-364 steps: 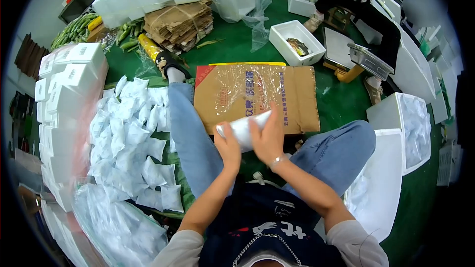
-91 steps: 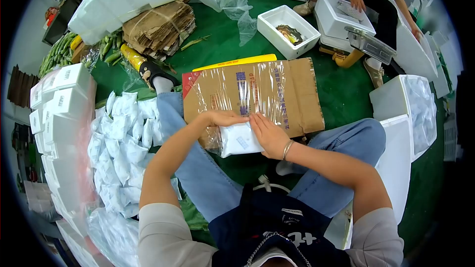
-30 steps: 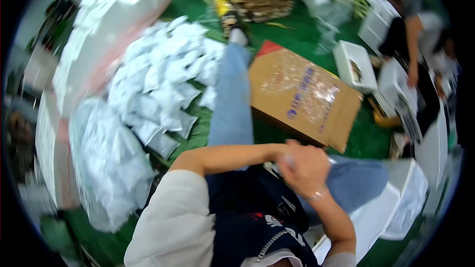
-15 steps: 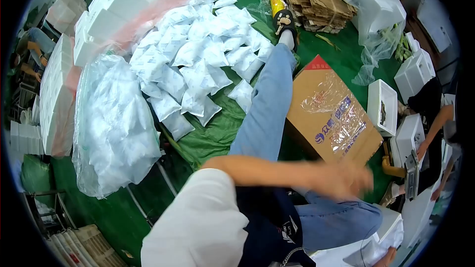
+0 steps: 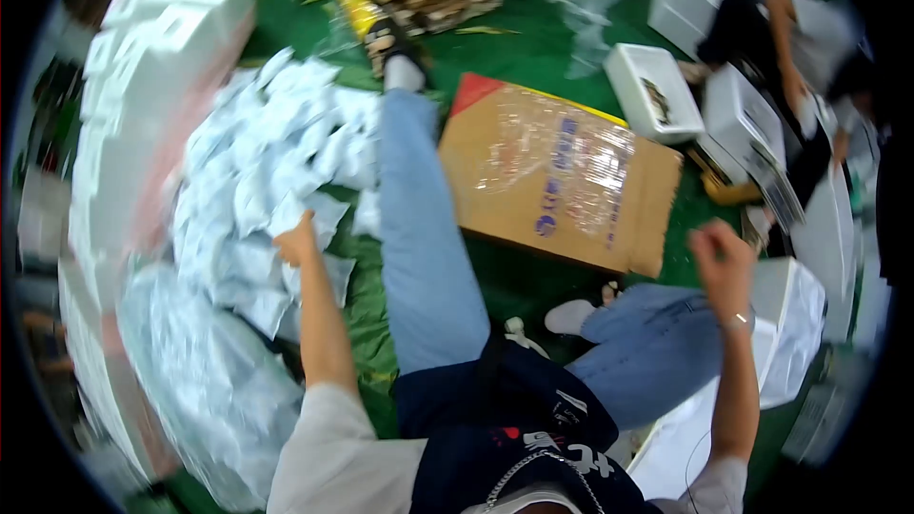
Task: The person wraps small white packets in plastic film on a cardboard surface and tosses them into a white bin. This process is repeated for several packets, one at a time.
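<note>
In the head view, our hands, together on one packet over the cardboard box [image 5: 562,181] three seconds ago, have parted: the left hand [image 5: 297,240] is now at the white packets [image 5: 276,148] heaped beside our left leg, so work has shifted to the heap. Blur hides whether it grips one. The right hand [image 5: 721,265] looks loosely curled, its contents unclear.

Your left hand [image 5: 297,242] is at the pile of white packets [image 5: 257,167], its grip unclear in the blur. Your right hand [image 5: 725,266], fingers curled, is near your bent right knee [image 5: 687,326]. A cardboard box [image 5: 560,181] lies beside your outstretched left leg [image 5: 421,228].
</note>
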{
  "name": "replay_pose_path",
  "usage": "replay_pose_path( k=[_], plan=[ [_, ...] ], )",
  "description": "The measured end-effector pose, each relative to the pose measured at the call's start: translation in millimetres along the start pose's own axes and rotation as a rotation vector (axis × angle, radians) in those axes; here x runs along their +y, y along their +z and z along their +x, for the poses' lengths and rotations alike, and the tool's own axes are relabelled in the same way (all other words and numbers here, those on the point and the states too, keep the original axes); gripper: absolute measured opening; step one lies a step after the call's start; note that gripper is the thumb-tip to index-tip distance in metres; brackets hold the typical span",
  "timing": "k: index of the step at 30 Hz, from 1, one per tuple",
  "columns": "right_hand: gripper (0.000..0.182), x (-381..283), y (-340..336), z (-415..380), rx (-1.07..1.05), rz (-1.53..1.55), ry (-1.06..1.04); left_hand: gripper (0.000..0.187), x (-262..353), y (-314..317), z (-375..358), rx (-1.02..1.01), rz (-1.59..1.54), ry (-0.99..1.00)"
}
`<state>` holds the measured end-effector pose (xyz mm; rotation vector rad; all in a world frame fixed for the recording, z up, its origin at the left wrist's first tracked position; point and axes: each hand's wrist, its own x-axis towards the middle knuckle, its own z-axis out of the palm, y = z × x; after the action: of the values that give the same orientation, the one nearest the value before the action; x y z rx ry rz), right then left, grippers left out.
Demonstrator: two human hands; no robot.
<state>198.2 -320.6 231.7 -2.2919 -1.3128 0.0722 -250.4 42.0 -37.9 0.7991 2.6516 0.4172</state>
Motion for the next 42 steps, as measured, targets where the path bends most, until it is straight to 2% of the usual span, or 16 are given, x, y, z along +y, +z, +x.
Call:
replay_pose_path(
  k=[3, 4, 6, 10, 12, 14, 16, 19, 25, 29, 31, 33, 34, 36, 37, 42],
  plan=[
    [0.036, -35.0, 60.2, 26.9, -0.352, 0.397, 0.006, 0.074, 14.4, -16.8, -61.4, -0.56, -0.945, 0.396],
    [0.066, -46.5, 79.6, 39.0, -0.509, 0.529, 0.01, 0.073, 29.4, -29.2, -96.9, -0.556, -0.918, 0.348],
    [0.09, -63.7, 121.2, 54.9, -0.619, 0.785, -0.044, 0.08, 53.9, -42.9, -154.9, -1.029, -1.011, 0.734],
    [0.101, -64.0, 156.3, 76.7, -0.598, 1.108, -0.109, 0.089, 92.3, -58.8, -297.5, -1.767, -0.807, 1.002],
    [0.104, -42.7, 162.1, 70.5, -0.49, 1.534, 0.21, 0.074, 113.6, -33.0, -320.6, -1.572, -0.652, 1.51],
    [0.106, -14.4, 177.4, 74.9, -0.359, 1.647, 0.326, 0.063, 125.3, 4.4, -310.9, -0.847, -0.4, 1.918],
    [0.109, 30.5, 205.0, 89.1, 0.09, 0.794, 0.152, 0.055, 122.6, 15.5, -291.0, -0.7, 0.075, 1.611],
    [0.115, 53.5, 217.2, 101.0, 0.024, 0.223, 0.147, 0.047, 92.3, 31.8, -271.3, -0.474, 0.388, 1.607],
    [0.115, 69.5, 240.0, 105.8, -0.109, -0.065, -0.081, 0.041, 79.3, 66.8, -242.7, -0.696, 0.393, 1.589],
    [0.11, 62.4, 235.3, 92.6, -0.26, -0.073, -0.214, 0.028, 128.8, 39.2, -285.2, -1.563, -0.384, 0.877],
    [0.111, 67.7, 238.1, 100.5, -0.306, 0.009, -0.211, 0.025, 140.5, 55.5, -306.4, -1.739, -0.587, 0.648],
    [0.107, 77.2, 236.0, 115.5, -0.362, 0.107, -0.229, 0.038, 143.4, 84.5, -325.1, -1.333, -0.39, 1.649],
    [0.107, 85.5, 231.1, 128.7, -0.352, 0.099, -0.217, 0.038, 145.9, 87.6, -329.2, -1.346, -0.392, 1.661],
    [0.103, 98.8, 226.8, 143.1, -0.627, 0.528, -0.185, 0.076, 153.2, 69.1, -335.2, -0.545, 0.018, 2.516],
    [0.098, 104.2, 236.5, 132.6, -0.401, 0.502, -0.203, 0.098, 158.5, 75.9, -331.9, -0.661, 0.151, 2.507],
    [0.086, 40.8, 252.2, 40.6, 0.317, 0.096, 0.35, 0.095, 175.2, 71.4, -346.4, -0.613, 0.276, 2.503]
  ],
)
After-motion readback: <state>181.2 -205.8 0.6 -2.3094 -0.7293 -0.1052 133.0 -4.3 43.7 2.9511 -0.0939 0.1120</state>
